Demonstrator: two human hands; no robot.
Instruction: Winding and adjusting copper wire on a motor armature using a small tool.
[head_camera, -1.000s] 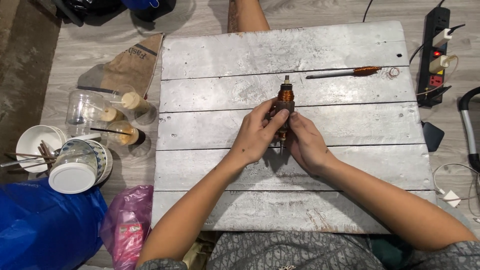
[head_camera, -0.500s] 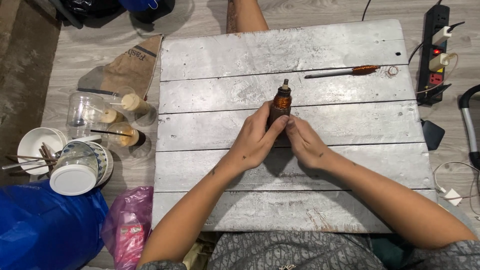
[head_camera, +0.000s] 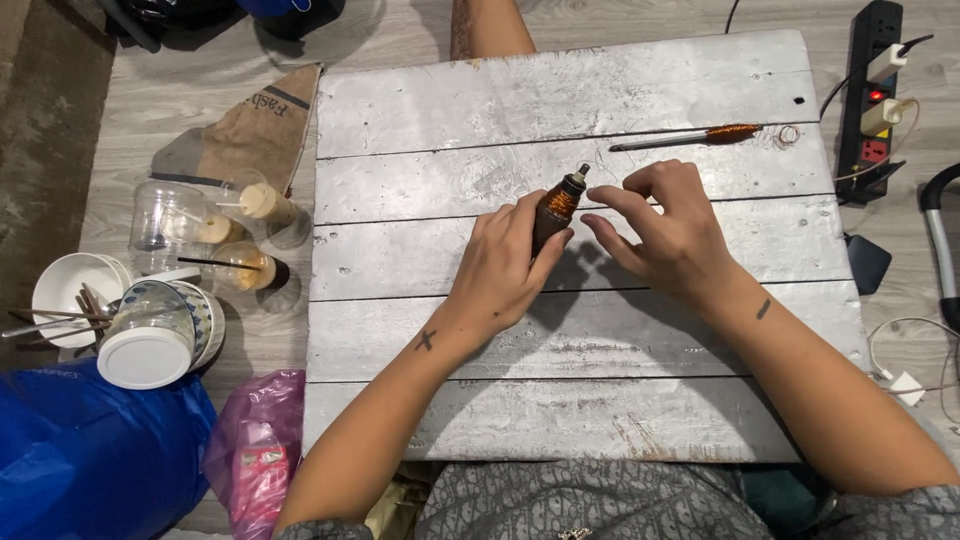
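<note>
My left hand (head_camera: 503, 262) grips a small dark cylindrical part wound with copper wire (head_camera: 558, 203), its metal tip pointing up and away from me. My right hand (head_camera: 663, 232) hovers just to the right of it, fingers spread and curled, thumb and forefinger close together near the part's tip; a very thin wire may run between them, too fine to tell. Both hands are above the middle of a whitewashed plank board (head_camera: 420, 120).
A thin rod wrapped with copper wire (head_camera: 690, 137) lies at the board's far right, a small wire ring (head_camera: 788, 134) beside it. A power strip (head_camera: 872, 90) lies right. Left on the floor: plastic cups (head_camera: 240, 265), bowls (head_camera: 70, 290), a lidded jar (head_camera: 148, 340), a blue bag (head_camera: 90, 460).
My right hand has let go of the wound part and moved off to the right with fingers spread. My left hand keeps holding the part, now tilted a little.
</note>
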